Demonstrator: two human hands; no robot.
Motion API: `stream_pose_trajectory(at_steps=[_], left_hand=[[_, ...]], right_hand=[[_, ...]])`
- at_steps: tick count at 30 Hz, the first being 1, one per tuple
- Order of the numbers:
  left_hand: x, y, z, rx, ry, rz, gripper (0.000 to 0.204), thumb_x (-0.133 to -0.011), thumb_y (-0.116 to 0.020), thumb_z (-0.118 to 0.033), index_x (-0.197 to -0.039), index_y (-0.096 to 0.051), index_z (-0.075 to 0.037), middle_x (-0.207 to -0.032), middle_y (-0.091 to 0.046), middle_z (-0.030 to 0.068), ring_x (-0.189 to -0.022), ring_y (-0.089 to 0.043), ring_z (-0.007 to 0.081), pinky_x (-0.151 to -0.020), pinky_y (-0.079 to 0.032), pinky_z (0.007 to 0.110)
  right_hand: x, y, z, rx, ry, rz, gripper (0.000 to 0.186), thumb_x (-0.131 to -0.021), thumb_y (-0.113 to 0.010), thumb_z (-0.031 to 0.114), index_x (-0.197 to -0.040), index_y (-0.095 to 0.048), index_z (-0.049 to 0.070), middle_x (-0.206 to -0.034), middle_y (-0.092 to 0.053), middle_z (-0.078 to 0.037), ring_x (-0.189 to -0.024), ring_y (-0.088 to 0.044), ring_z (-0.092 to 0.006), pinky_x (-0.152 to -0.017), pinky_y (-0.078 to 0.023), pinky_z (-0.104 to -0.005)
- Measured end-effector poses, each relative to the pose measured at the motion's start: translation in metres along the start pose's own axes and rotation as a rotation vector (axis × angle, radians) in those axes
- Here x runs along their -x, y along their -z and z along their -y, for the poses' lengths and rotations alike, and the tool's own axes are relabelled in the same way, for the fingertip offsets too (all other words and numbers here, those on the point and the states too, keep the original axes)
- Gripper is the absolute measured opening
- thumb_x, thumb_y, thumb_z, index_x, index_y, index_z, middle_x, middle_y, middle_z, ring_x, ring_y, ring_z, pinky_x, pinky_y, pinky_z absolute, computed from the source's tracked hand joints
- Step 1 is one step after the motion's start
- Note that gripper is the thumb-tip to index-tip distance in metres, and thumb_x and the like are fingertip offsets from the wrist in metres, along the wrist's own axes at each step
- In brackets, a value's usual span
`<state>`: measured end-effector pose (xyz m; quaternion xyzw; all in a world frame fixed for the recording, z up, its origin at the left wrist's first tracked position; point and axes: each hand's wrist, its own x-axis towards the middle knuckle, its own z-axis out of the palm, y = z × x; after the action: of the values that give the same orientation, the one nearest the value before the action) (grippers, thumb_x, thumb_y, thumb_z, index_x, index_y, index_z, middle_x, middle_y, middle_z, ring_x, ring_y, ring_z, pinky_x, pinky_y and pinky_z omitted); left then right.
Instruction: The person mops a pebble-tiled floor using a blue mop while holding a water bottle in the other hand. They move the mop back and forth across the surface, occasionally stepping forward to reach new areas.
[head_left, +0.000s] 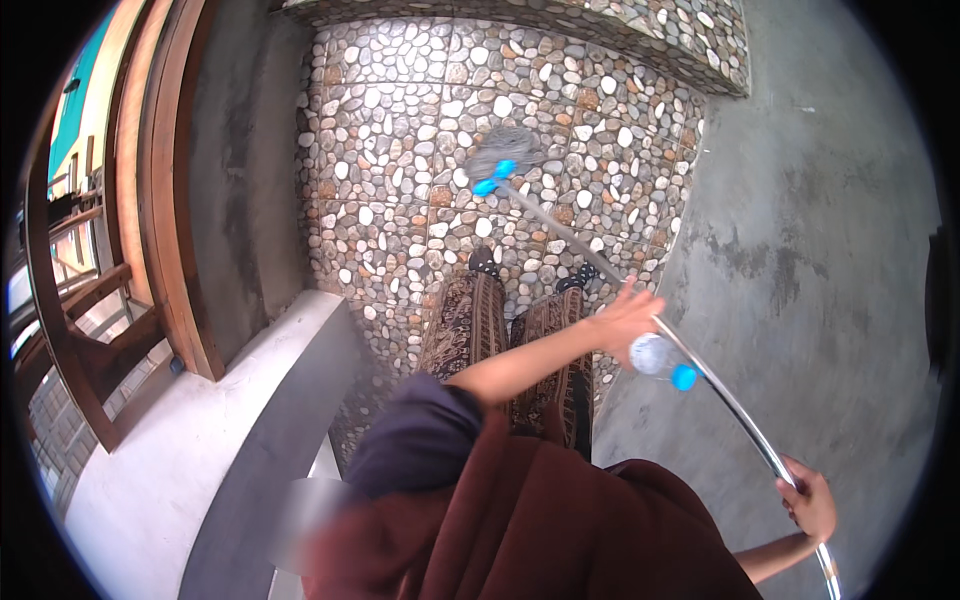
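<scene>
The mop (705, 373) had a long, straight-looking silvery pole, bent into a slight curve by the wide view, held slantwise in the hands (808, 500) from the lower right edge up to the head. Its metal shone brightest along the near part. The mop head (503, 148) was a grey, stringy tuft, somewhat blurred, spread against the pebble-patterned floor (370, 150), with bright blue fittings (505, 168) where it met the pole. Beside mid-pole sat a clear, rounded piece (648, 352) and a small blue piece (684, 377), their attachment unclear
</scene>
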<state>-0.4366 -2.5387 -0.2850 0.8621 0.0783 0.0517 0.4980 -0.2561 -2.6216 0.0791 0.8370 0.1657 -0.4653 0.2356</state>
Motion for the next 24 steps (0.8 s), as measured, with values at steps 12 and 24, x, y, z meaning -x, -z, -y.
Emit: stream_pose_trajectory(at_steps=[12, 24], left_hand=[[0.229, 0.057, 0.149, -0.355, 0.764, 0.181, 0.085, -0.04, -0.075, -0.043, -0.112, -0.048, -0.008, -0.113, -0.034, 0.017, -0.112, -0.03, 0.0338, -0.098, -0.014, 0.059], [0.06, -0.068, 0.038, -0.213, 0.375, -0.051, 0.061, -0.039, -0.076, -0.037, -0.095, -0.063, -0.02, -0.101, -0.037, 0.0141, -0.102, -0.034, 0.0335, -0.09, -0.011, 0.067]], right_hand=[[-0.129, -0.145, 0.179, 0.315, 0.765, -0.16, 0.03, -0.081, -0.052, 0.031, -0.109, -0.055, 0.021, -0.072, -0.059, -0.014, -0.071, -0.057, -0.0322, -0.066, -0.044, -0.0401], [-0.128, -0.115, -0.061, 0.039, 0.424, -0.18, 0.032, -0.079, -0.057, 0.024, -0.11, -0.056, 0.016, -0.09, -0.061, -0.012, -0.08, -0.057, -0.0258, -0.071, -0.044, -0.0313]])
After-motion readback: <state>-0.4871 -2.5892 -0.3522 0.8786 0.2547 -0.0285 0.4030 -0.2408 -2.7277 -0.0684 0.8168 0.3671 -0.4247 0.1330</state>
